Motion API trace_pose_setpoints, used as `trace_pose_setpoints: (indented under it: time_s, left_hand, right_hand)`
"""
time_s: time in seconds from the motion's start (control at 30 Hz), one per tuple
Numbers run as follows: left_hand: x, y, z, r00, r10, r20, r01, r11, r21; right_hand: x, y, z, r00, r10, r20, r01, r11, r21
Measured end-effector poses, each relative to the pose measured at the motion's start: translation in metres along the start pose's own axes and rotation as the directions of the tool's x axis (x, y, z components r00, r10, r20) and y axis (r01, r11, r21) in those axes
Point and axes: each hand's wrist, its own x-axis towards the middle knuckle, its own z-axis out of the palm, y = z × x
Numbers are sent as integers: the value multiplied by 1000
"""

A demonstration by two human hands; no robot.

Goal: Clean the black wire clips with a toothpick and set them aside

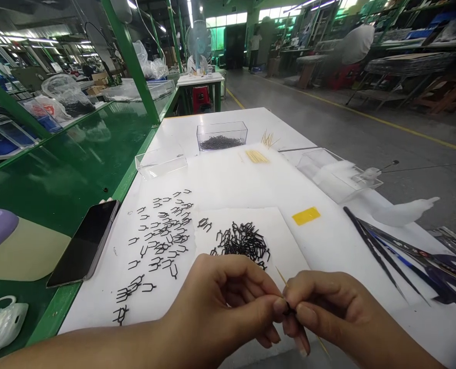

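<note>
My left hand (228, 302) and my right hand (323, 307) meet at the near edge of the white table (328, 246). Both pinch a small black clip (289, 308) between their fingertips. A thin wooden stick (280, 275) runs through my right hand's grip, its tip pointing up and left. Just beyond my hands lies a heap of black clips (243, 241) on a white sheet (281, 241). To its left, several more black clips (162, 236) lie spread out one by one.
A black phone (84, 243) lies on the table's left edge. A clear box of black parts (222, 136) and an empty clear box (160, 161) stand farther back, with wooden sticks (256, 156) nearby. A yellow tag (306, 216), black tweezers (377, 253) and scissors lie right.
</note>
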Motion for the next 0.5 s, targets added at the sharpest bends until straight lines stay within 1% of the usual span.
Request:
trace_pose_setpoints:
  time_s: [0.1,0.27,0.43,0.5]
  left_hand:
    - [-2,1,2,1000,-12,-7,12,1000,-19]
    - [-3,1,3,1000,-2,-8,2,1000,12]
    - [-4,0,1,998,56,41,-56,998,1]
    - [-4,0,1,997,52,50,-51,999,-19]
  right_hand:
    - [-2,-1,2,1000,4,2,-4,999,37]
    - [-3,1,3,1000,14,0,-14,999,45]
    - [-2,2,1,1000,-7,22,6,1000,29]
    - [-2,2,0,1000,-16,22,16,1000,14]
